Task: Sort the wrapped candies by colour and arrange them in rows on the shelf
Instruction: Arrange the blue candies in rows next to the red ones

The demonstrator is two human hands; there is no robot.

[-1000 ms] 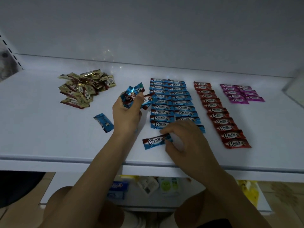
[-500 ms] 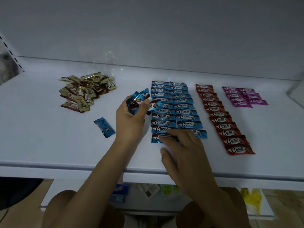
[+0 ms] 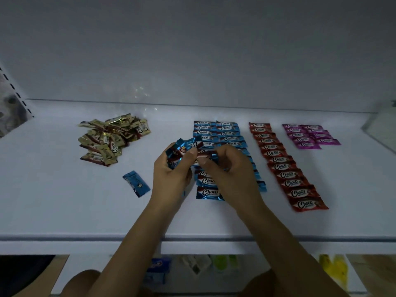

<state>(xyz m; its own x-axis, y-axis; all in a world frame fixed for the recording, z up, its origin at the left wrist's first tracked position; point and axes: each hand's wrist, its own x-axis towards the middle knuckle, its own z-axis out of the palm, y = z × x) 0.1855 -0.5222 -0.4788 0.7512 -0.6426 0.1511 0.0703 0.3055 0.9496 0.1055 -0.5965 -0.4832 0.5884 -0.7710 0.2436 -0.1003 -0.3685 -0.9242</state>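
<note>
Fingers (image 3: 189, 153) of the left hand (image 3: 171, 171) curl round a bunch of blue candies (image 3: 182, 146) as stock, while the right hand (image 3: 233, 174) pinches one candy (image 3: 206, 154) off, likely for the blue rows (image 3: 227, 133)

"Choco" in white script stands on the blue wrappers (image 3: 206, 192) lying just below the fingers (image 3: 231, 155) of the right hand (image 3: 233, 179), and again on those beyond them. The same word shows on the red wrappers (image 3: 305, 204) to the right of the fingers and on a few gold wrappers (image 3: 111, 150) well to their left. A smaller line beneath it is unreadable, as is the lettering on the purple wrappers (image 3: 304, 144).
</note>
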